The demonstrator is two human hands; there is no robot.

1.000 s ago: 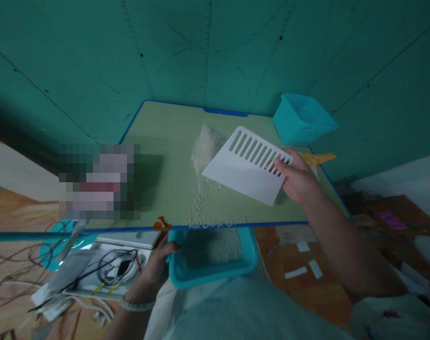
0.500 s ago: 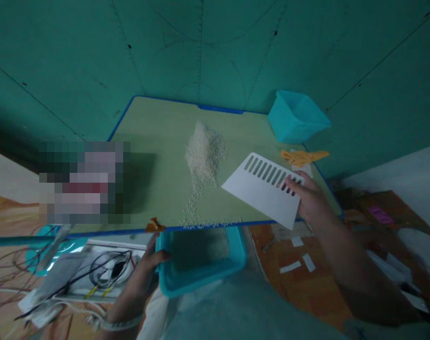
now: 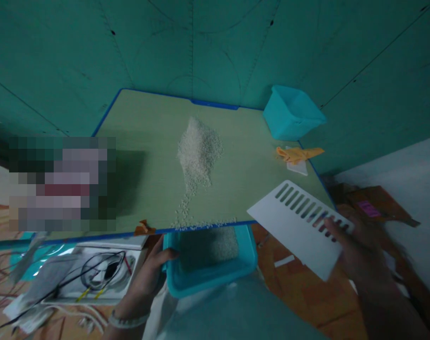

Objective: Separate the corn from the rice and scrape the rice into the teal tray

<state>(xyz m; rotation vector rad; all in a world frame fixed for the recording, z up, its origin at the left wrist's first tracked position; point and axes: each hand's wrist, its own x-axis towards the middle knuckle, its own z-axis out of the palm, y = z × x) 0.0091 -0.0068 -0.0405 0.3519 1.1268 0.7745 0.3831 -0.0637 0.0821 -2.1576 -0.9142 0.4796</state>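
Note:
My right hand grips a white slotted scraper by its slotted end, out past the front right corner of the green board. A heap of white grains lies in the board's middle, with a thin trail running to the front edge. Below that edge my left hand holds the left rim of a teal tray that has white grains inside it.
A teal tub stands at the board's back right corner, and an orange scrap lies near it. Cables and a white device sit at lower left. A blurred patch covers the board's left side. Teal panels rise behind.
My right hand has carried the scraper from beside the grain heap down and to the right, off the board. The left hand has stayed on the teal tray.

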